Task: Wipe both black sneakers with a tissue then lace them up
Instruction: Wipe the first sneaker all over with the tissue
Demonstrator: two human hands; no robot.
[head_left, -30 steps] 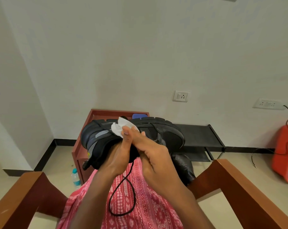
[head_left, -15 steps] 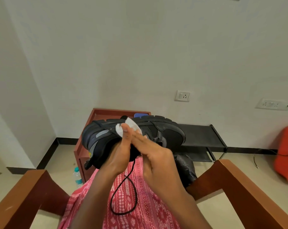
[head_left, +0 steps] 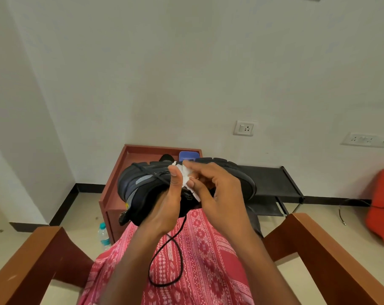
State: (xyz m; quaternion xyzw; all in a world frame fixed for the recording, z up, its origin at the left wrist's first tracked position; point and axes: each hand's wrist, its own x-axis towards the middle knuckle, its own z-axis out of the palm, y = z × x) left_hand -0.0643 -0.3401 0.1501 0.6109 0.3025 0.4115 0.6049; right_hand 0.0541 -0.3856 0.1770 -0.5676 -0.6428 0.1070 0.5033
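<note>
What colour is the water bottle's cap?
Teal-green, on the water bottle standing on the floor, in the head view.

Plain white walls (head_left: 186,62), pale floor (head_left: 28,219), a reddish wooden cabinet (head_left: 112,194) beside a low black rack (head_left: 272,181).

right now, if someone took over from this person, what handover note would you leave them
Left hand: holds the black sneaker on its side above the lap, sole away from the camera.
Right hand: presses the white tissue against the sneaker's side.
Loose black lace hangs down over the lap.
Second sneaker: dark shape by the right knee, mostly hidden.
Done: wiping under way.
Left: finish wiping, wipe the other, lace both.
</note>
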